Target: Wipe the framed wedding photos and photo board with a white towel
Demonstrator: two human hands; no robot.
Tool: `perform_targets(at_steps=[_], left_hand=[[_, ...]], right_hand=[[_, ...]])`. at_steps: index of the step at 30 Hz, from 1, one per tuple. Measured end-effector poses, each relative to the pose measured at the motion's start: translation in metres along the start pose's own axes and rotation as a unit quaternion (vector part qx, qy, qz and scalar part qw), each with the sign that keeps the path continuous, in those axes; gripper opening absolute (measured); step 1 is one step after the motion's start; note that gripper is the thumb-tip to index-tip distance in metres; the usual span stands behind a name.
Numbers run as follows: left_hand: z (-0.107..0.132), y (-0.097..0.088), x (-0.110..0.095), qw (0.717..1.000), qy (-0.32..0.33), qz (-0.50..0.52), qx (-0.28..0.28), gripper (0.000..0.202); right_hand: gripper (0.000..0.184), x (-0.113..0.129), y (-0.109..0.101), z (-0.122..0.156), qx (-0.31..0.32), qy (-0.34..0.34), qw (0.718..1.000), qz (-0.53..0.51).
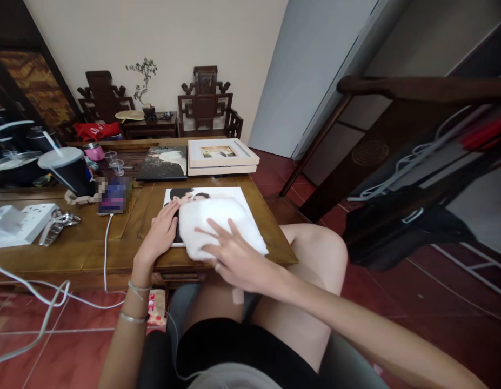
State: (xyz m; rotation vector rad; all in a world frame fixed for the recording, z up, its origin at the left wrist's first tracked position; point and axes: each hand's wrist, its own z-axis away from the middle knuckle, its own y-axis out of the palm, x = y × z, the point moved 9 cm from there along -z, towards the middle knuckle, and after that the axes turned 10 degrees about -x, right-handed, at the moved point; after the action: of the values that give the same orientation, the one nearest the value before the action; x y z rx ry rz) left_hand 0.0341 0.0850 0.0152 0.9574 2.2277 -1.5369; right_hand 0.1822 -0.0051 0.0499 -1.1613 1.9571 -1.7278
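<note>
A photo panel (242, 194) with a white border and a picture of a couple lies flat near the table's right end. Over much of it is spread a folded white cloth (221, 213), which hides the middle and lower right of the picture. My right hand (236, 254) presses on the cloth from above, its fingers spread apart. At the panel's left edge, my left hand (164, 229) rests flat with its fingers stretched out, touching the panel beside the cloth.
Behind the panel are a dark photo book (164, 163) and a cream box (221, 156). To the left stand a lidded cup (66, 167), a charging phone (113, 195) and a power strip (37, 219). A wooden rack (396, 89) with a black bag (380, 237) is at right.
</note>
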Motion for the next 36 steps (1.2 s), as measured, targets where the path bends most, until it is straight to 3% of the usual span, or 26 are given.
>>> perform_targets(at_steps=[3,5,8,11,14,17,21,26,31,36], left_hand=[[0.000,-0.001,-0.002,1.000,0.008,-0.001,0.002,0.052],[0.000,-0.001,-0.002,1.000,0.011,0.000,0.000,0.052],[0.000,0.000,0.001,1.000,0.012,0.003,-0.005,0.052],[0.000,0.001,0.003,1.000,0.009,0.006,-0.011,0.052],[-0.001,-0.002,0.001,0.999,0.010,0.020,-0.026,0.050],[-0.002,-0.016,-0.008,0.995,0.025,0.047,-0.088,0.049],[0.001,-0.039,-0.019,0.979,0.034,0.078,-0.184,0.049],[0.000,-0.034,-0.021,0.984,0.041,0.067,-0.163,0.048],[-0.002,-0.015,-0.017,0.995,0.054,0.013,-0.087,0.045],[-0.003,-0.013,-0.015,0.995,0.056,-0.009,-0.079,0.041]], right_hand=[[0.038,0.013,-0.007,0.021,0.034,-0.024,0.998,-0.050],[0.037,0.005,-0.010,0.018,0.042,-0.029,0.996,-0.074],[0.036,-0.026,-0.009,-0.008,0.029,-0.008,0.998,-0.064],[0.039,-0.062,-0.005,-0.046,-0.016,0.051,0.999,0.011],[0.041,-0.078,0.000,-0.076,-0.049,0.108,0.990,0.073],[0.041,-0.060,0.006,-0.090,-0.041,0.081,0.993,0.080],[0.035,-0.015,0.010,-0.073,0.001,-0.046,0.998,0.037],[0.033,-0.003,-0.002,-0.024,0.021,-0.105,0.994,-0.035],[0.032,-0.048,-0.016,0.001,-0.004,-0.024,0.999,-0.042],[0.037,-0.108,-0.019,-0.026,-0.051,0.088,0.995,-0.015]])
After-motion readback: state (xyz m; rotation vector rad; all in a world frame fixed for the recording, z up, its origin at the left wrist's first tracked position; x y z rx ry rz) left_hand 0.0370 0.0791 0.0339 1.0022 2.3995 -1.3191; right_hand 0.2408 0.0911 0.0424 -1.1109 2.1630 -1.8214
